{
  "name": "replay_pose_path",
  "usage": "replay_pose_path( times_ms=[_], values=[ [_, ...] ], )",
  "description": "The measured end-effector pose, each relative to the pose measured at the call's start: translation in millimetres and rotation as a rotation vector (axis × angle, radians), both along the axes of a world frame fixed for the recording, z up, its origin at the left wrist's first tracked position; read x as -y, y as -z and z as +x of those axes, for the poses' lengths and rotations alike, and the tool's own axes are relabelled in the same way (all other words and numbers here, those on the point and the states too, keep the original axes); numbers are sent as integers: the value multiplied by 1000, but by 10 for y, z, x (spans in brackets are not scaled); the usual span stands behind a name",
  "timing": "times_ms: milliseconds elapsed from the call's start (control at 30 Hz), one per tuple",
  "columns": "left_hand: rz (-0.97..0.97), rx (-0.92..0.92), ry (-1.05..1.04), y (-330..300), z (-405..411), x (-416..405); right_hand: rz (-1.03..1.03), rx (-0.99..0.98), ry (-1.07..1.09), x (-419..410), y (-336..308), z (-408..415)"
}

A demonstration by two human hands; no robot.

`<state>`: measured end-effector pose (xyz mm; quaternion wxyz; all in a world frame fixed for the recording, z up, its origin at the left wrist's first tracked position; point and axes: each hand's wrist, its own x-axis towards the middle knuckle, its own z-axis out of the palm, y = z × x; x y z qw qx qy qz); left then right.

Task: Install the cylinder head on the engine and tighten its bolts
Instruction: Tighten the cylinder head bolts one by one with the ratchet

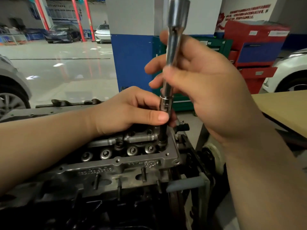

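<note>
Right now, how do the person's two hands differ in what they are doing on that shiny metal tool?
The left hand sits low, pinching the shiny steel socket extension bar near its dark lower end, just above the grey metal cylinder head. The right hand sits higher, fingers wrapped around the bar's upper shaft. The left forearm lies across the engine; the right is raised. Both grip the same upright tool.

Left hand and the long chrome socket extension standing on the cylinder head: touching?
Touching. The head view shows the left hand pinching the long chrome socket extension at its lower collar, thumb pressed on it, above the grey metal cylinder head.
</note>
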<state>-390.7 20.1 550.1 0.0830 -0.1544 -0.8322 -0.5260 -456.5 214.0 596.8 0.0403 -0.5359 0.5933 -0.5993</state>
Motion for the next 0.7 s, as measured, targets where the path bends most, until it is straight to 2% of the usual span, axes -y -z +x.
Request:
replay_pose_path(
  times_ms=[100, 200, 333, 400, 500, 567, 700],
  values=[
    [22, -14, 11, 11, 2, 0, 35, -107, 31, -41, 49, 5],
    [-53, -77, -68, 9, 4, -22, -30, -85, 144, -15, 111, 16],
    [-40, -38, -54, -26, -20, -40, -87, -55, 272, 73, 191, 63],
    [-71, -53, -43, -13, -31, 1, -62, -38, 240, 80, 191, 75],
    [-16, 18, 40, -1, -10, 16, -15, 16, 67, 32, 157, 57],
    [-15, 37, 78, -2, -9, 32, -11, 25, 50, 15, 151, 36],
    [-24, -22, 28, -56, 5, -17, -72, -59, 255, 84, 192, 36]
  ],
)
